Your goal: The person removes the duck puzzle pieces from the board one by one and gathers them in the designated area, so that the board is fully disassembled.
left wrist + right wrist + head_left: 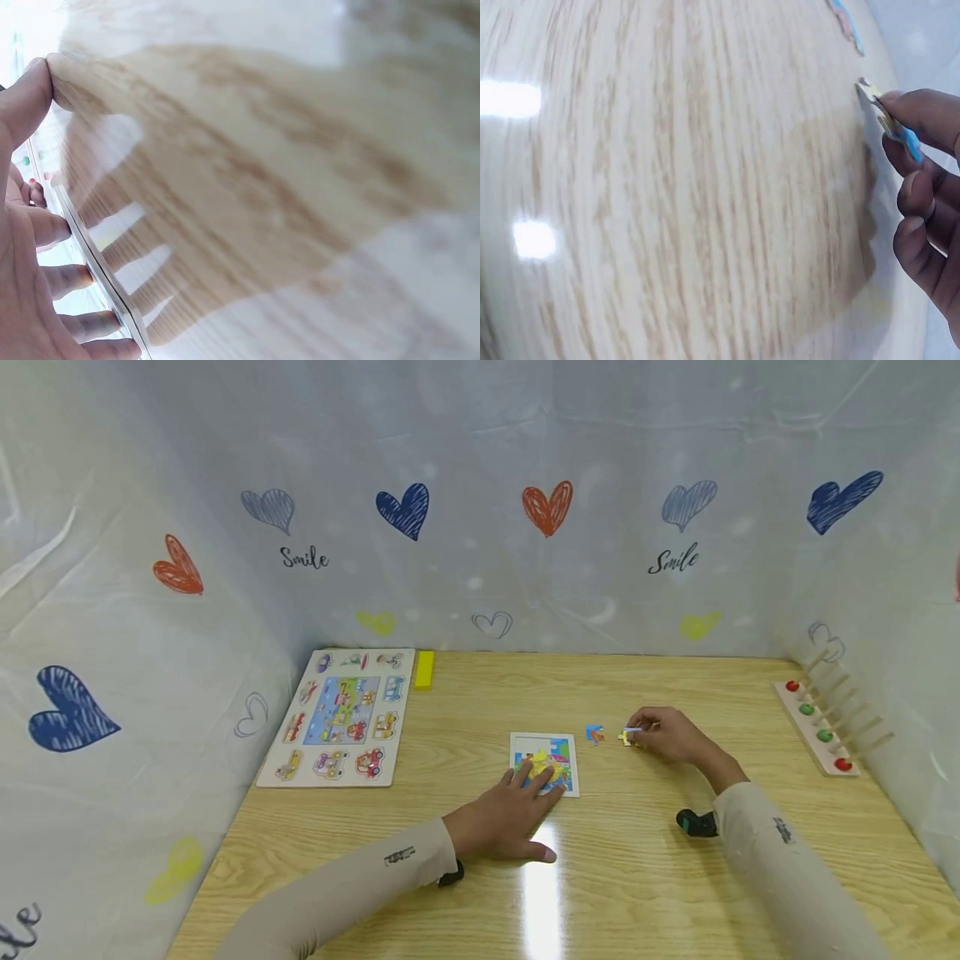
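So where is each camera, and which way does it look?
Head: on the person's head, facing forward and down at the table, small puzzle and heart-printed backdrop; left hand, right hand and sleeves show.
Left wrist: on that wrist, looking low across the table; the left hand shows, spread over the small puzzle.
Right wrist: on that wrist, looking over the table; the right hand shows, pinching a puzzle piece.
Shared: head and right wrist both show that puzzle piece and a loose piece.

- On table point(450, 710): picture board point(341, 718) left, peg rack point(817, 731) right.
- Between: tray puzzle point(560, 752), partly under left hand point(513, 810).
- Rightward: loose piece point(594, 733), then held piece point(626, 737) in right hand point(672, 737).
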A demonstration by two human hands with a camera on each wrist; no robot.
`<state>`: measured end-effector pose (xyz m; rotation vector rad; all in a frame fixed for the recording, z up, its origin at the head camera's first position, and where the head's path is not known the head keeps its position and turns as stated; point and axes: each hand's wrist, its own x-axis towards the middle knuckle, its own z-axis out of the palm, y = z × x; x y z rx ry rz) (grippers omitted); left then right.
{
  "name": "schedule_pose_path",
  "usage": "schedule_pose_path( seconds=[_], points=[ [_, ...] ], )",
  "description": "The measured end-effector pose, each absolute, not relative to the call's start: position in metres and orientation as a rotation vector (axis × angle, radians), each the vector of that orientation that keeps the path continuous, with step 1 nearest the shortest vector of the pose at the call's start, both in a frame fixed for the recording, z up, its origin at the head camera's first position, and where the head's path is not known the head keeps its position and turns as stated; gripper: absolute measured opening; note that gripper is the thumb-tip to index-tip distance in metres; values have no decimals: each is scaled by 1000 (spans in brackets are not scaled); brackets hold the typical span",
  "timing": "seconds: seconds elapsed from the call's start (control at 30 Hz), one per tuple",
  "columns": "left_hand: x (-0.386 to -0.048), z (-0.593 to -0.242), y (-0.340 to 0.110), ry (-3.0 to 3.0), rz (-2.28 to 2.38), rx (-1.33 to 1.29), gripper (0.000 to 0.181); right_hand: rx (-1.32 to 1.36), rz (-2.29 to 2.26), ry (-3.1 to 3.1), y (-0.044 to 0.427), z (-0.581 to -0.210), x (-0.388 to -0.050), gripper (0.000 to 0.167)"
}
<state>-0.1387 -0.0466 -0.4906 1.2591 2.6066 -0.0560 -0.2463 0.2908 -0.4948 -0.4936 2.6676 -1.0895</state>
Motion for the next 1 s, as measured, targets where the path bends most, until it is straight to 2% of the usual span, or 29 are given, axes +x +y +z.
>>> schedule_pose_path(
  seconds=[0.13,0.4,1.0],
  points=[
    [-139,-490,-47,2601,-56,1267,98,-495,-969,2739,291,-496,-248,16],
    [-138,-489,-47,2608,-50,1276,98,-486,-884,2732,300,-492,-247,36],
    [-137,-488,-47,2605,-50,1269,99,-536,-886,2729,297,-491,-251,23]
  ],
)
